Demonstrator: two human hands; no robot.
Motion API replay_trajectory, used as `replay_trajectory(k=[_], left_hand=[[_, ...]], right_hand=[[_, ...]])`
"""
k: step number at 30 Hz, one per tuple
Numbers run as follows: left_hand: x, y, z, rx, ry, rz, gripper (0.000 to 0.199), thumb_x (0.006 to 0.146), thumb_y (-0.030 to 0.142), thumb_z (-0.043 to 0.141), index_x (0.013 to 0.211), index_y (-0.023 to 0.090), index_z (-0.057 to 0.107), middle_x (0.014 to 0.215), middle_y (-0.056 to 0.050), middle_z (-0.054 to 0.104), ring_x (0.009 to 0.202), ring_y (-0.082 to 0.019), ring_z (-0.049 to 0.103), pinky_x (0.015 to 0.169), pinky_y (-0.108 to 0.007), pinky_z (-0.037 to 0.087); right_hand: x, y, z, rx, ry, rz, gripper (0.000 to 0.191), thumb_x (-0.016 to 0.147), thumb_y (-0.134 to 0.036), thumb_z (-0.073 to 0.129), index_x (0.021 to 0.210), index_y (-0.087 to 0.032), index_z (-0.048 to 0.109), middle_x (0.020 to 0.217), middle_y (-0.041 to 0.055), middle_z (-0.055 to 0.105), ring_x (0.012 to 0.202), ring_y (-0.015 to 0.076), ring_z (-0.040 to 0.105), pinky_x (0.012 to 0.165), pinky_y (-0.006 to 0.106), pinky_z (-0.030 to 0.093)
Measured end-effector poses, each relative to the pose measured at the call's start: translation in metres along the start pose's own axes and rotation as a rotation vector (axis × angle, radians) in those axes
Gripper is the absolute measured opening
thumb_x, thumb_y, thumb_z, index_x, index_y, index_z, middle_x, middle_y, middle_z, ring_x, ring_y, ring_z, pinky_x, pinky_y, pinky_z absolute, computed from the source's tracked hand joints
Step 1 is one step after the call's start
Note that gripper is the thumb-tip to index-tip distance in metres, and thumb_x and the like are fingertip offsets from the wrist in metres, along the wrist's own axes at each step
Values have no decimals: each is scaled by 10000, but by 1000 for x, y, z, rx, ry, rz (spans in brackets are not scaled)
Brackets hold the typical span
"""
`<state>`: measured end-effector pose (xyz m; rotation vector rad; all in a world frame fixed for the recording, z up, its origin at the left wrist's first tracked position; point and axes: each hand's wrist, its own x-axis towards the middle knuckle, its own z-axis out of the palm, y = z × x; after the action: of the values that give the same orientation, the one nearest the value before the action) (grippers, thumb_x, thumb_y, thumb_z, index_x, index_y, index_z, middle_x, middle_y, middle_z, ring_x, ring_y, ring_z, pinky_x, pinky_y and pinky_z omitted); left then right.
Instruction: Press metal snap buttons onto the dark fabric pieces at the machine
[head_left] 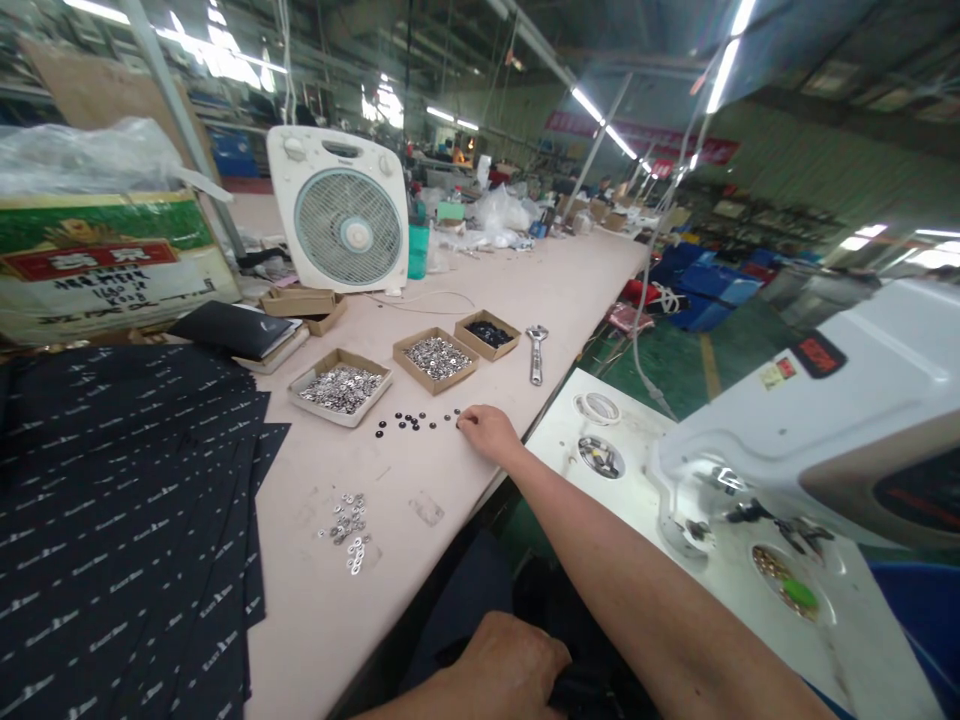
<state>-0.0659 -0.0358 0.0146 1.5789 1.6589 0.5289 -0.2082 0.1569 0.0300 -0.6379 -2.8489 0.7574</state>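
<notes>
My right hand [489, 433] rests on the table's right side, fingertips pinched together beside small black caps [414, 422]; what lies between them is too small to make out. Low in the view, over dark clothing, my left hand [504, 662] has its fingers curled, and whatever they hold is hidden. Beyond the caps stand a box of metal pieces [437, 358], another box of silvery pieces [341, 388] and a box of black pieces [487, 333]. Loose metal rings [350, 525] lie nearer on the table [300, 600].
Printed black fabric [127, 530] covers the table's left side. A box fan [345, 215] stands behind the small boxes, with a black notebook [232, 328] to its left. An adjustable wrench [536, 355] lies near the right edge. A white machine [825, 400] stands at right.
</notes>
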Motion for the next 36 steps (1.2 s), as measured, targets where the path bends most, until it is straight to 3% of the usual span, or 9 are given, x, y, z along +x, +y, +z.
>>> replay_trajectory(k=[5, 12, 16, 23, 30, 34, 36], left_hand=[[-2, -1, 1, -17, 2, -12, 217, 726, 319, 619, 886, 202, 706, 942, -83, 789, 920, -302, 750, 740, -313, 546], [1, -3, 3, 12, 21, 27, 238, 736, 344, 619, 897, 194, 709, 946, -97, 790, 919, -320, 751, 738, -329, 549], [1, -2, 1, 18, 5, 26, 223, 751, 343, 612, 890, 196, 704, 945, -94, 790, 915, -313, 751, 736, -329, 554], [6, -12, 14, -14, 30, 22, 164, 721, 329, 661, 862, 256, 701, 888, -41, 784, 878, -288, 739, 706, -316, 546], [15, -20, 21, -19, 25, 28, 233, 663, 342, 728, 888, 287, 709, 930, -36, 782, 914, -312, 723, 761, -365, 551], [16, -21, 22, -22, 22, 27, 249, 661, 338, 733, 903, 283, 712, 946, -48, 781, 944, -323, 718, 776, -373, 553], [16, -21, 22, -24, 21, 28, 245, 665, 338, 730, 903, 283, 711, 953, -47, 781, 957, -324, 716, 781, -373, 553]], right_hand=[[4, 1, -2, 61, -17, 66, 164, 877, -199, 610, 875, -182, 773, 989, 56, 773, 959, 199, 673, 825, 251, 454], [3, 2, -6, 218, -29, 203, 234, 912, -261, 550, 906, -146, 754, 627, 7, 662, 555, 134, 595, 564, 214, 447], [3, 3, -5, 277, -35, 246, 233, 912, -259, 532, 900, -140, 732, 549, -21, 591, 454, 111, 525, 472, 198, 418], [7, 0, -7, 218, -31, 225, 220, 900, -257, 543, 863, -153, 733, 544, -10, 616, 452, 119, 545, 518, 212, 436], [15, -7, -6, 53, -4, 173, 190, 856, -218, 589, 782, -156, 753, 724, 58, 730, 732, 177, 674, 687, 234, 456], [17, -7, -5, -10, 0, 186, 188, 833, -204, 583, 741, -159, 741, 689, 65, 720, 703, 188, 672, 674, 250, 455], [17, -7, -4, -35, 17, 193, 170, 834, -223, 589, 820, -160, 746, 706, 61, 724, 700, 190, 669, 674, 256, 460]])
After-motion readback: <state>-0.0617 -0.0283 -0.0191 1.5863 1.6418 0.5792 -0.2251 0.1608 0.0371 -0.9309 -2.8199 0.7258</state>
